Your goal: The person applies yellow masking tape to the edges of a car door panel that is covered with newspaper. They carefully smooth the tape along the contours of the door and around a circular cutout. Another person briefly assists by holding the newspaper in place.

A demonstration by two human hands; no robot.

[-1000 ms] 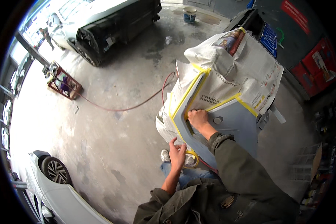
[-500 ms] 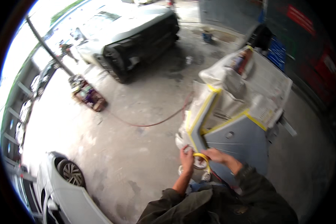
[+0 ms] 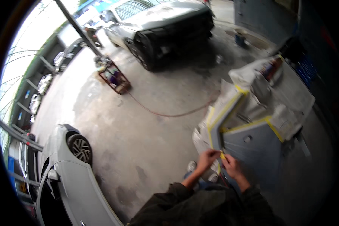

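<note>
My left hand (image 3: 208,159) and my right hand (image 3: 233,167) are close together at the near end of a masked car panel. Yellow masking tape (image 3: 222,155) shows between them, with the fingers of both hands closed on it. Most of the tape is hidden by my right hand. The panel's bare part (image 3: 252,150) is dull grey with a small round opening. A narrow grey frame strip (image 3: 216,136) runs up from my fingers, edged in yellow tape. Pale masking paper (image 3: 293,103) covers the rest.
A white car (image 3: 75,184) stands at the lower left. Ahead is a silver car (image 3: 154,22) without its front bumper. A red hose (image 3: 169,115) crosses the concrete floor from a loaded cart (image 3: 116,78) beside a post (image 3: 77,28). A bucket (image 3: 240,38) stands by the wall.
My view has swung left, so the scene sits further right. My hands have drawn together; the tape, a clear yellow loop between them before, is now mostly hidden.
</note>
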